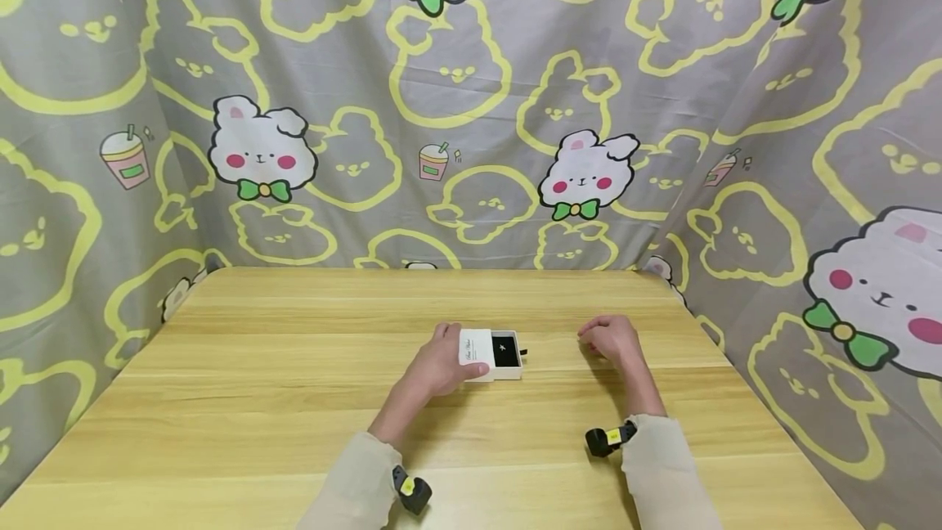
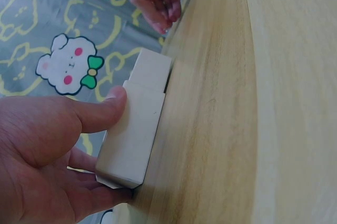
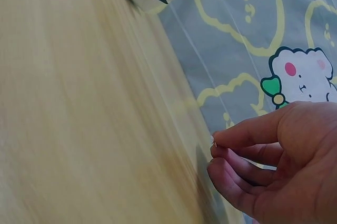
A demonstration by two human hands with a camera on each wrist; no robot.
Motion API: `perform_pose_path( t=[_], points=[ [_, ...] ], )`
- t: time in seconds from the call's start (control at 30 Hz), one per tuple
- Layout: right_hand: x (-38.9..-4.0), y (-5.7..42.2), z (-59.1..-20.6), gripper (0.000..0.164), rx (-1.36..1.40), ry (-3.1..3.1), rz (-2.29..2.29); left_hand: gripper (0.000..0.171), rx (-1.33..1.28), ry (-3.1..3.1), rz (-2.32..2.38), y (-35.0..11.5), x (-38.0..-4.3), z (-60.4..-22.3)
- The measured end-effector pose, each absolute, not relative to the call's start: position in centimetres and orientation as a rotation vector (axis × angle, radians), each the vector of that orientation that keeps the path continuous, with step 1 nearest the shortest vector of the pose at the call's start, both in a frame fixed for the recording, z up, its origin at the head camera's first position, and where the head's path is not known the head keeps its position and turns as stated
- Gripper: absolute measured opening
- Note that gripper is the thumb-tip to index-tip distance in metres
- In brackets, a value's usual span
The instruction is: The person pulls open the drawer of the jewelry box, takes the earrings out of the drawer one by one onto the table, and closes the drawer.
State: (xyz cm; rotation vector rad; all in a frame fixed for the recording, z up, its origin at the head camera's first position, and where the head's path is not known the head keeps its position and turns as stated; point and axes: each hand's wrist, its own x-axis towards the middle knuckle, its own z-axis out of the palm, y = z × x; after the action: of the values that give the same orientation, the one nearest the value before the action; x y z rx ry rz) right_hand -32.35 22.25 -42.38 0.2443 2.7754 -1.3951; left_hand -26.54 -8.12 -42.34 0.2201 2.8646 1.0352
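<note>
A small white jewellery box [image 1: 476,350] with dark lettering on its sleeve lies on the table, its drawer [image 1: 508,373] slid partly out to the right. On the drawer's black insert [image 1: 506,359] sits a small silvery star-shaped piece [image 1: 503,347]. My left hand [image 1: 439,360] grips the sleeve, thumb [image 2: 117,98] on the near side and fingers round the far side. Off to the right and apart from the box, my right hand [image 1: 612,338] pinches a tiny silvery piece of jewellery [image 3: 213,141] between thumb and fingertips; its exact shape is mostly hidden.
A short black pull tab [image 1: 523,352] sticks out of the drawer's right end. The wooden table [image 1: 257,399] is bordered at the back and sides by a grey patterned curtain [image 1: 353,227]. Black camera mounts [image 1: 609,438] sit at both wrists.
</note>
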Motion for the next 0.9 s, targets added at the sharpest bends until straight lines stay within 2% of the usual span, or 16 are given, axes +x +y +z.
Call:
perform_pose_path(
  t=[0.9],
  points=[
    [-32.60,22.63,-43.18,0.017,0.223,2.786,-1.336,0.095,0.231,2.871,1.016,-8.19,-26.62,-42.39]
  ],
)
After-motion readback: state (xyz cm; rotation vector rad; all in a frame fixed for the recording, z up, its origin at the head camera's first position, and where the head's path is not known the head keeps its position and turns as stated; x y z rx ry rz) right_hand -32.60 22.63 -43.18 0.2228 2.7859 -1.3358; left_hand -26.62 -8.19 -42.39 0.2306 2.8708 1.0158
